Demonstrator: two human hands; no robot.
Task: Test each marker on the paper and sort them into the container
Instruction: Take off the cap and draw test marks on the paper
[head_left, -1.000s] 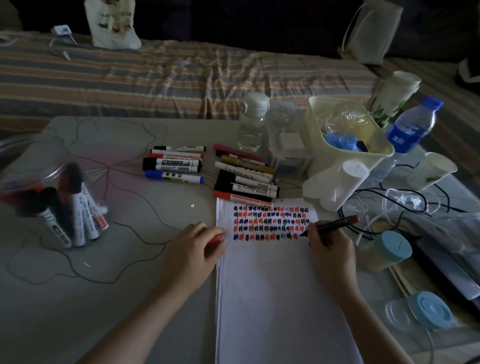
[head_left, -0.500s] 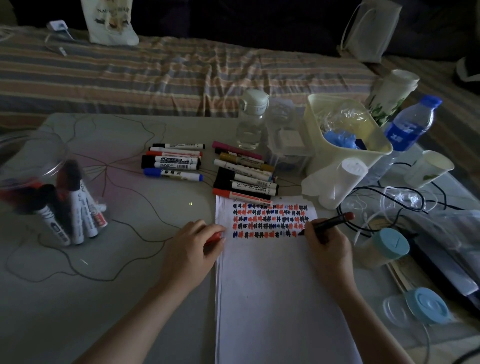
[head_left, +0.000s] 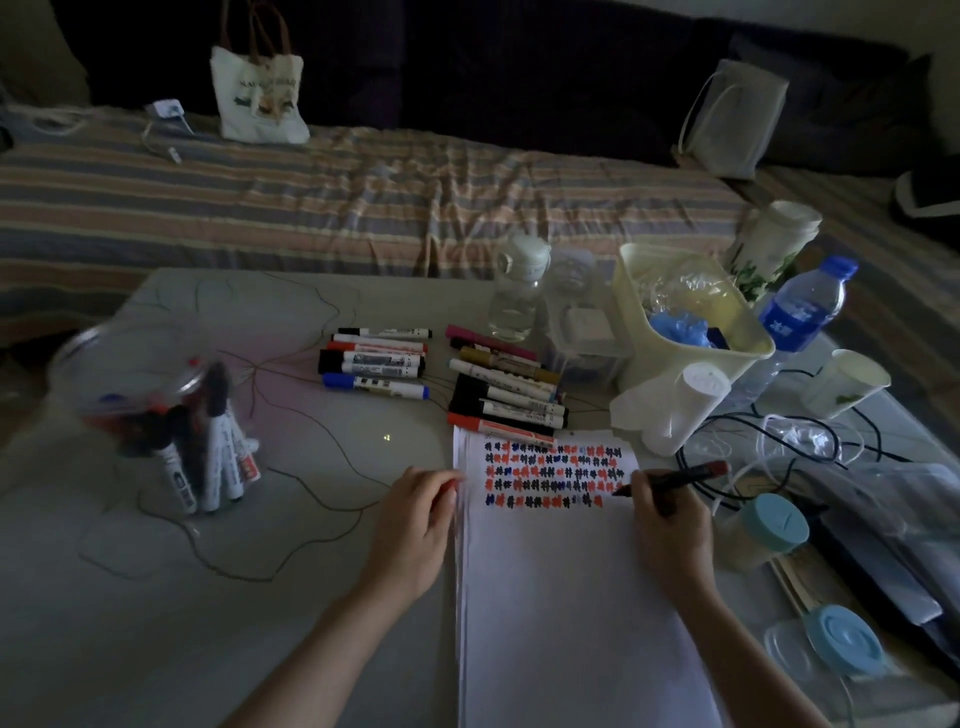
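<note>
- The table (head_left: 130, 623) is crowded, so an elbow swinging out toward 3 o'clock could, I judge, catch the loose cables (head_left: 769, 431) and drag the paper cups (head_left: 847, 382) or the water bottle (head_left: 802, 312) over.
- The clear container (head_left: 156, 395) sits far off at 9 o'clock with several markers standing in it; a long reach across may tip it, since it looks light and top-heavy.
- The paper (head_left: 561, 597) lies at 6 o'clock, rows of red, black and blue test marks across its top; it could slide if the holding hand lifts mid-stroke.
- The untested markers (head_left: 498, 389) lie in two loose rows at 12 o'clock, one touching the paper's top edge; a nudge could roll them into the tested set.
- The right hand (head_left: 670, 525) pinches a red marker (head_left: 670, 480), tip at the end of the lowest row; lingering there could smear wet ink.
- The left hand (head_left: 415, 519) rests curled at the paper's left edge, pinching what looks like a red cap (head_left: 451, 486); dropped, it may roll away.
</note>
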